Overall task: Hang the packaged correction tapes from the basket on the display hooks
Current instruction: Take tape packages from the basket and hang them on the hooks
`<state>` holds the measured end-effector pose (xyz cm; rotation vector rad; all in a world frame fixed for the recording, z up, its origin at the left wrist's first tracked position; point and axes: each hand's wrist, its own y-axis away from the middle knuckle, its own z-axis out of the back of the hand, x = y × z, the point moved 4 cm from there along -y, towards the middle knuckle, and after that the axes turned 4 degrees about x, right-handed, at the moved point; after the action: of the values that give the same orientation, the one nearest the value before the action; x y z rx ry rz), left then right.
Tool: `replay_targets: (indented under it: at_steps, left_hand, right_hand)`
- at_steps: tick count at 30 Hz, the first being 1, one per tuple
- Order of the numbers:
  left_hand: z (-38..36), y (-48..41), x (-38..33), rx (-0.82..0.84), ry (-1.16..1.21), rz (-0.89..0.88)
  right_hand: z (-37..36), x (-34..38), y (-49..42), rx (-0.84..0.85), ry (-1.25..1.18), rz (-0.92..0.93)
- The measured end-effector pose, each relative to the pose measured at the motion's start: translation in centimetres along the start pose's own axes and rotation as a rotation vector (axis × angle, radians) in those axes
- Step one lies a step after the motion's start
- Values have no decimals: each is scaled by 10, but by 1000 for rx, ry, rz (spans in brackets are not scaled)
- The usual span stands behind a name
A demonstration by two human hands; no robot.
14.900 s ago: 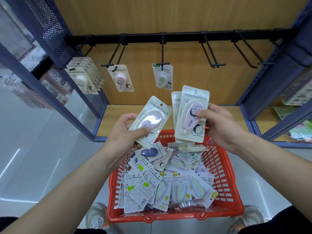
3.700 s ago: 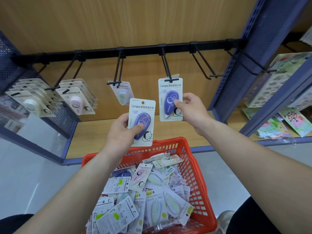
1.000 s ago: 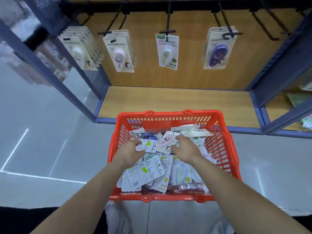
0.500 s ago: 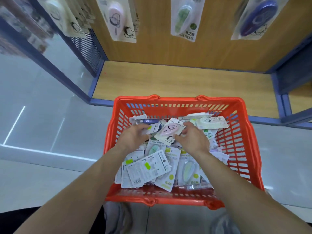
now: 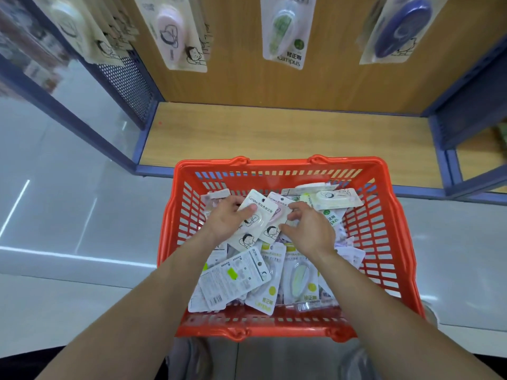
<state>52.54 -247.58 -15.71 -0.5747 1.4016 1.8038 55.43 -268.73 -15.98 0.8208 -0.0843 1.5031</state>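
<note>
My left grip is clenched on a white card pack with a cream tape dispenser, thumb across its face, at the middle of the frame. Half a second ago this grip lay on the heap holding nothing. Now the pack is tipped up off the pile, so I judge one more piece is ready to hang. My right grip has its fingers curled at the edge of a white card pack with a pink dispenser, which lies partly under the cream one. I cannot tell whether it pinches that pack or only touches it.

Around both lies the heap of loose correction tape packs, many face down, inside the red slatted plastic basket. Beyond the far rim is the pale wooden shelf board. Along the top edge hang the cream packs at upper left, then pink packs, a green pack and purple packs at upper right. The hooks are cut off above the frame.

In the way are the overlapping pink pack and the basket's far wall.
</note>
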Motion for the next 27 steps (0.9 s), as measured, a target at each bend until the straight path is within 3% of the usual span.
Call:
replay_targets:
  at_steps: [3, 11, 18, 20, 22, 25, 27]
  left_hand:
    - [-13, -7, 0, 83, 10, 2]
    - [-30, -22, -6, 38, 59, 52]
    - [-29, -7, -13, 80, 105, 21]
    - [-26, 4, -19, 85, 106, 2]
    - [-22, 13, -23, 57, 125, -3]
    - [-18, 22, -28, 29, 130, -20]
    - [-21, 26, -32, 34, 132, -40]
  right_hand:
    - [-1, -4, -2, 2, -18, 7]
    - [1, -9, -1, 3, -115, 23]
    - [2, -1, 11, 167, -258, 25]
    - [5, -2, 15, 96, -416, 33]
    - [15, -11, 16, -82, -533, -20]
    - [37, -38, 13, -312, -544, -128]
    - [50, -56, 10, -348, -515, -179]
